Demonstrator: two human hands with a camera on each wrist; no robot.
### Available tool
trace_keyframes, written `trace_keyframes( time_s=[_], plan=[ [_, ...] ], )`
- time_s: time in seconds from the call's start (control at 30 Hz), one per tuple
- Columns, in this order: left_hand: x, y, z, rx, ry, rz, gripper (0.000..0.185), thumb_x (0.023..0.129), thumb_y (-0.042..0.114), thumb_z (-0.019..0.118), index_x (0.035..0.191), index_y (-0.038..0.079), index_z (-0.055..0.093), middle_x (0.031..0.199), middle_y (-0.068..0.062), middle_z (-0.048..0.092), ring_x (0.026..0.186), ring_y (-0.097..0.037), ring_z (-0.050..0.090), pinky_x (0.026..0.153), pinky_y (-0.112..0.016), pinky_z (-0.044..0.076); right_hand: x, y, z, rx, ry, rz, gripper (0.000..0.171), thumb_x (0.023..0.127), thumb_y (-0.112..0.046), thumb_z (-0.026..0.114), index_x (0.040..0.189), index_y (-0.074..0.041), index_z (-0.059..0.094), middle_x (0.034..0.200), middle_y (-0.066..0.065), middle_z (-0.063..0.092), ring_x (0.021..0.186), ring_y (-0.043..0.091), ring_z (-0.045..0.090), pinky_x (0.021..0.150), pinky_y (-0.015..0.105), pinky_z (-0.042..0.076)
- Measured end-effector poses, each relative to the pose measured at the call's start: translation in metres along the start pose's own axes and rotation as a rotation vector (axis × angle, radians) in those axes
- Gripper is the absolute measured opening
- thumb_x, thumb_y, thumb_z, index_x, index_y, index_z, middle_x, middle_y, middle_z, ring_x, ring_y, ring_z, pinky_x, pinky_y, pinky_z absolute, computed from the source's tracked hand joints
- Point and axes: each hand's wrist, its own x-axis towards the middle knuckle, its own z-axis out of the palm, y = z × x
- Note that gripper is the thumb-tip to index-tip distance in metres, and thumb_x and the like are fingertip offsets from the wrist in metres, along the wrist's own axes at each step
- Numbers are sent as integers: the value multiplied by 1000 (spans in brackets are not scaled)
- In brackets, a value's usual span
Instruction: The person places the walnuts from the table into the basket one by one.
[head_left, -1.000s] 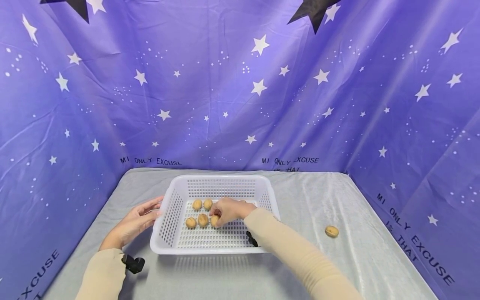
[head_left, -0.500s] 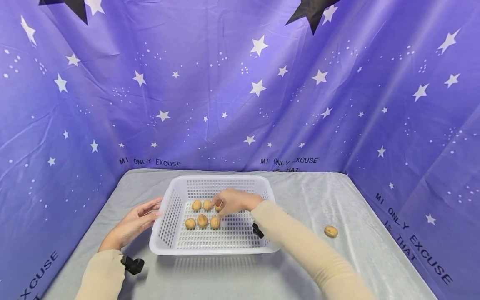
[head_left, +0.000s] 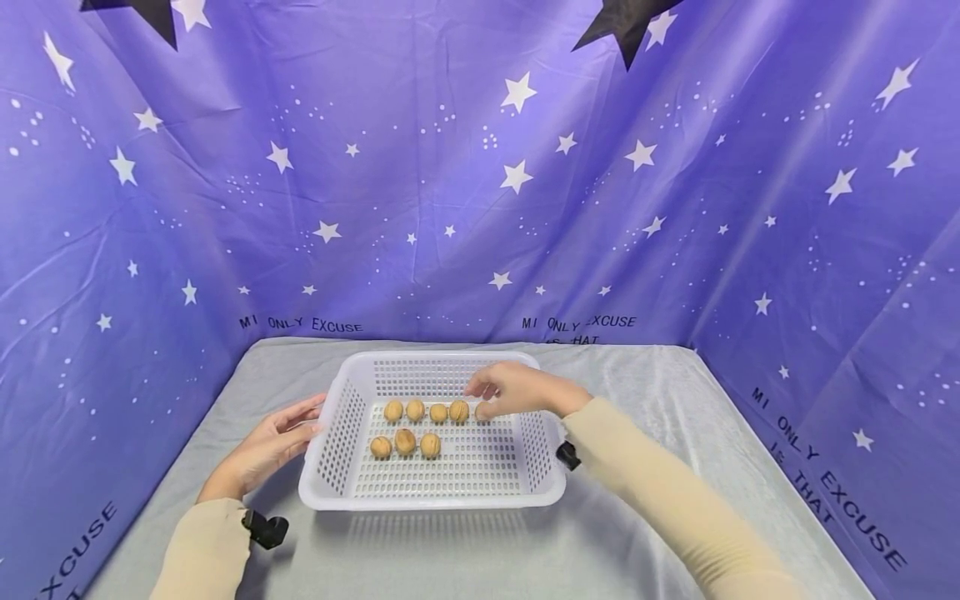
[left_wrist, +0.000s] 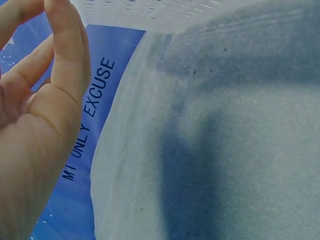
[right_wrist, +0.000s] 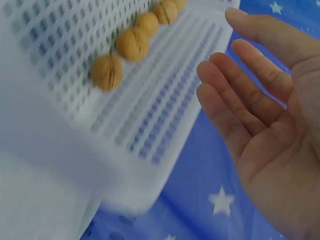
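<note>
Head view: high, facing forward and down over the whole basket point(head_left: 433, 493) on the table point(head_left: 652, 500). Left wrist view: low, close to the table left of the basket point(left_wrist: 150, 12). Right wrist view: close, facing the basket point(right_wrist: 165, 115) floor. All three share the basket.

left hand point(head_left: 272, 448): flat, fingers straight, fingertips against basket point(head_left: 333, 433) left wall | left forearm: beige sleeve, low beside basket's left near corner | right hand point(head_left: 517, 390): above basket's right far part, palm bare, fingers relaxed and spread | right forearm: beige sleeve, crossing basket's right rim
</note>
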Motion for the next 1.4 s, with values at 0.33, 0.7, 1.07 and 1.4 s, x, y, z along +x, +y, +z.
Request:
trace_keyframes(
  time_s=[0.33, 0.7, 1.07, 1.4],
  plan=[
    [0, 0, -1, -2, -13, 4, 60, 103, 2, 54, 156, -4, 25, 137, -11, 52, 118, -12, 59, 99, -27, 50, -62, 41, -21, 34, 106, 77, 36, 86, -14, 77, 120, -3, 69, 116, 8, 69, 105, 27, 66, 92, 36, 55],
    [1, 2, 1, -14, -31, 25, 60, 103, 1, 53, 155, -6, 24, 138, -15, 51, 118, -13, 59, 99, -28, 50, -120, 84, -22, 46, 166, 105, 35, 88, -12, 76, 118, 3, 67, 111, 13, 69, 102, 36, 67, 89, 41, 57],
    [-1, 2, 2, -8, -18, 18, 60, 102, 1, 54, 155, -5, 25, 138, -15, 52, 117, -13, 59, 99, -28, 51, -181, 120, 0, 47, 214, 226, 33, 89, -16, 76, 117, 1, 69, 110, 16, 70, 98, 34, 67, 85, 43, 57],
    [-1, 1, 2, -17, -24, 21, 60, 102, 2, 54, 155, -4, 26, 141, -21, 47, 119, -14, 58, 99, -28, 50, -231, 151, 20, 60, 235, 361, 35, 84, -18, 80, 112, 2, 70, 104, 10, 71, 94, 26, 67, 74, 29, 54]
  ],
)
